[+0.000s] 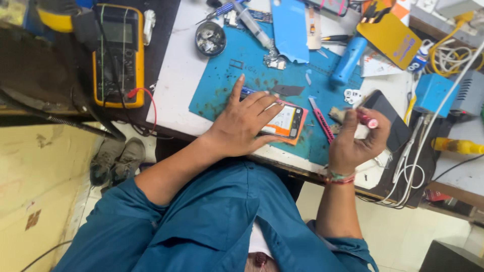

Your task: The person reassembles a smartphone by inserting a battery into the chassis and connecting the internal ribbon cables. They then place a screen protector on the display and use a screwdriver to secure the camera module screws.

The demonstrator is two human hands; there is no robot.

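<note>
Blue mat (237,75) edge bounds left hand (247,123) pressing phone (287,122).

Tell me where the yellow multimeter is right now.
In the head view, the yellow multimeter lies upper left on the dark bench, left of the blue mat, well away from the left hand.

- A white-topped work surface (174,75) with a dark front edge carries everything.
- A blue rubber repair mat (227,75), stained with dark spots, lies flat on it.
- An opened phone with an orange frame (288,122) lies on the mat's near part.
- A pink-handled craft knife (321,118) lies just beside the phone.
- A small round metal dish of parts (210,38) sits at the mat's far corner.
- A yellow-cased multimeter (119,53) lies on the dark part at the left.
- White cables (411,174) trail over the right edge.
</note>
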